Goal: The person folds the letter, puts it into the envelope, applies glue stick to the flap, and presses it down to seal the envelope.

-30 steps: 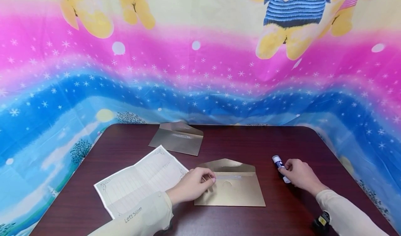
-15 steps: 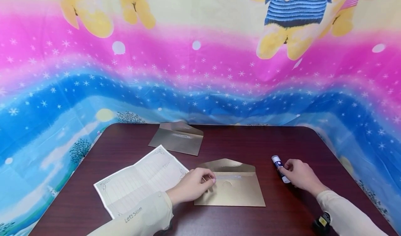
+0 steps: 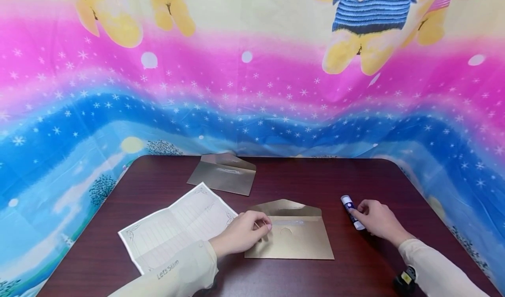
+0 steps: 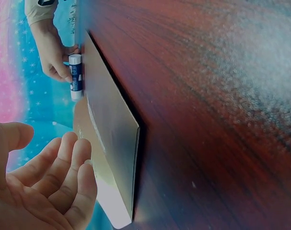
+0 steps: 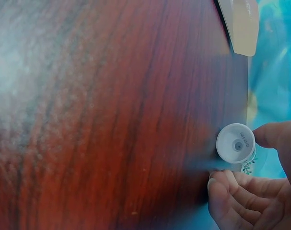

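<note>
Right hand [image 3: 376,218] pinches a glue stick [image 3: 349,206]; left hand [image 3: 242,231] hangs loose.
Head view: I see the glue stick right of a gold envelope [image 3: 304,243] on the desk [image 3: 300,183]; left wrist: relaxed fingers [image 4: 81,196] hold nothing; right wrist: thumb [image 5: 272,135] touches the glue stick.

The left hand [image 3: 241,232] curls loosely; the right hand [image 3: 379,219] pinches.
</note>
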The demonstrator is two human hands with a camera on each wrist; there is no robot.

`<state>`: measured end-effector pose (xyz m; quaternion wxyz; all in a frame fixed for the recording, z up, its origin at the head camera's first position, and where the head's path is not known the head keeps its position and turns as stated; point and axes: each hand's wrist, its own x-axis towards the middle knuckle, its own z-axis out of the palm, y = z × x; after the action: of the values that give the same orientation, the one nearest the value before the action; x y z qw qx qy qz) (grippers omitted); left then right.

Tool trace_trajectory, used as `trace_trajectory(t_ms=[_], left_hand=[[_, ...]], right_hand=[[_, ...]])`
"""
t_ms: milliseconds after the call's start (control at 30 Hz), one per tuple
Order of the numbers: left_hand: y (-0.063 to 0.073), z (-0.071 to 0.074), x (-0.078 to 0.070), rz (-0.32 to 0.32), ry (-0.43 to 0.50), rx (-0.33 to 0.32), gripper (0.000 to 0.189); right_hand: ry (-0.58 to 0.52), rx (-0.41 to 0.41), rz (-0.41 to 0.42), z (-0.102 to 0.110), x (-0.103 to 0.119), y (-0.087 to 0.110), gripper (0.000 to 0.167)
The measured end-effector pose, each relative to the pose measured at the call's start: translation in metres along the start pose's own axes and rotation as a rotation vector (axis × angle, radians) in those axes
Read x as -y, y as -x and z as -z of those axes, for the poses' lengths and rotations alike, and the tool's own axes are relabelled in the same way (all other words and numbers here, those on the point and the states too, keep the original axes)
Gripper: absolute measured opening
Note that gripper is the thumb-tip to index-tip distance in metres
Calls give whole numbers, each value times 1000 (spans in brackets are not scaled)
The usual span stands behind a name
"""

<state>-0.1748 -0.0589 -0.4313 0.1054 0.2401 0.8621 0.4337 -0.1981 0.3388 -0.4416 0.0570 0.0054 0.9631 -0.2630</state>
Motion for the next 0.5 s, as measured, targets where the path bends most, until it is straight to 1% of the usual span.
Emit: trace_trajectory(t_ms=[500], left_hand=[[0, -1, 2, 2, 0, 1, 17]], right_hand=[[9, -9, -1, -1, 0, 0, 39]])
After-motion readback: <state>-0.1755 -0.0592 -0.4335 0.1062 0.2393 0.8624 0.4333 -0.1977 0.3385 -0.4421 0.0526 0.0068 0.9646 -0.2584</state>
